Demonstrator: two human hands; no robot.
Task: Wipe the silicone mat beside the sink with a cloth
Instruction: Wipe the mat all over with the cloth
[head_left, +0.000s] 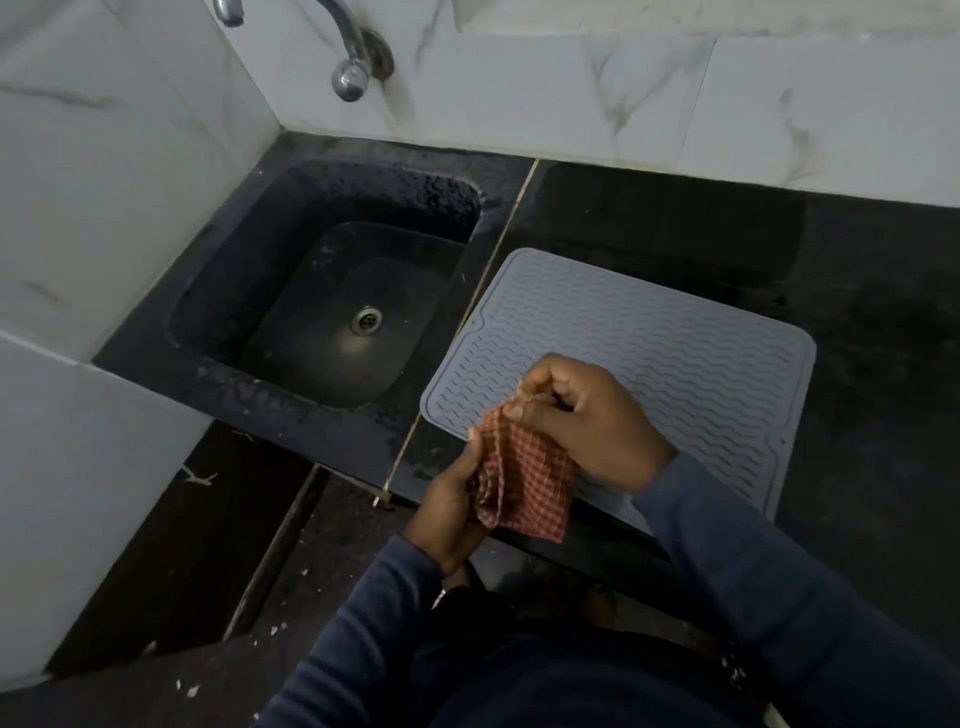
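Two hands hold one red-and-white checked cloth (524, 486) over the near left corner of the mat. The right hand (587, 421) is curled, its thumb and fingertips pinching the cloth's bunched top edge. The left hand (448, 512) comes up from below and grips the cloth's left side, with its fingers hidden behind the fabric. The cloth hangs crumpled between them, its lower edge drooping past the counter's front edge; whether it touches the mat cannot be told. Both arms wear dark blue sleeves (779, 582).

Under the right hand, the grey silicone mat (685, 348) lies flat on the black countertop (872, 322), showing wavy ridges and a raised border. Its front edge sits close to the counter's front edge. Its left edge runs just beside a thin pale seam (491, 273) that separates it from the sink (249, 291), a dark rectangular basin with a round metal drain (367, 319) in its floor. A chrome tap (353, 73) juts from the white marble-patterned wall tiles (571, 88) above the basin.
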